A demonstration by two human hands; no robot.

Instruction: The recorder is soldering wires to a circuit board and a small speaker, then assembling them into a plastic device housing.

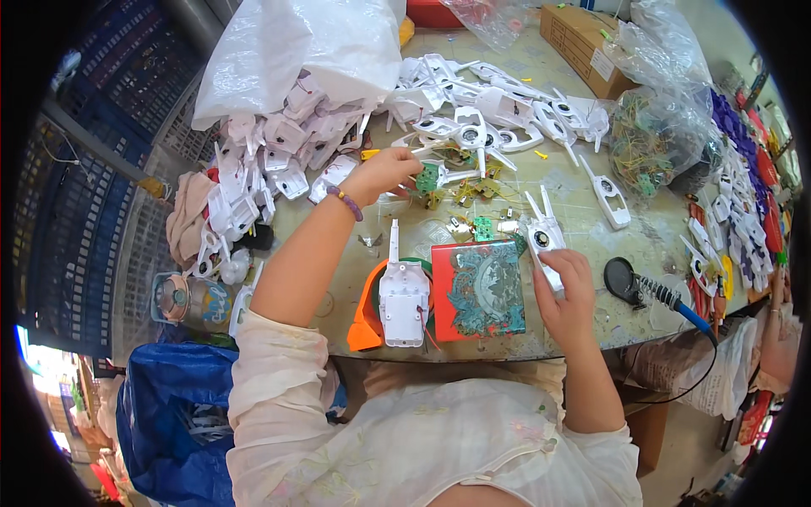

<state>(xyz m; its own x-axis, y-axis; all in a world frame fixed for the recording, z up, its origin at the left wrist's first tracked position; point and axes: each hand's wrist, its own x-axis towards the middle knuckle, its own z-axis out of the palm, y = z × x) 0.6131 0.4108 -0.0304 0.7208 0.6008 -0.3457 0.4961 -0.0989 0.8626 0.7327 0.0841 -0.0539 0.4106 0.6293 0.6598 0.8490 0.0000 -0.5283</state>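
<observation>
"Watching remotely, I see the left hand stretched to twelve o'clock, fingertips apparently pinching a green board."

"Right hand?"

"At three, palm down, fingers half-curled, gripping a white housing."

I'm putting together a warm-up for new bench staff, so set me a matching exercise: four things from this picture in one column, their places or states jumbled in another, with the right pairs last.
Column one
1. Left hand
2. Right hand
3. Cardboard box
4. Blue bag

Column two
A. Gripping a white plastic case
B. At the picture's lower left
C. Fingertips at a green circuit board
D. On the table's far side, toward the right

Pairs: 1-C, 2-A, 3-D, 4-B
</observation>
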